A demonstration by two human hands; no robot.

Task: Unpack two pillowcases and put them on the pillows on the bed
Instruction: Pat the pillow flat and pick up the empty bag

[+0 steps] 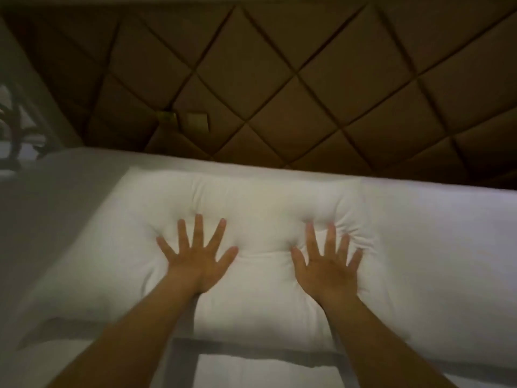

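Brown padded panels, quilted into diamonds, make up the headboard (307,79) rising beyond the fingertips. White sheeting covers the bed (70,208), which spreads out to either side of both hands. On it, directly under the fingers, lies the white pillow (260,208), plump and dimpled with creases where it is pressed. The left hand (195,264) and right hand (327,267) lie palm-down on it, apart, fingers straight and splayed wide, gripping nothing. Two small square wall plates (197,123) sit beyond the left fingertips, too dim to read.
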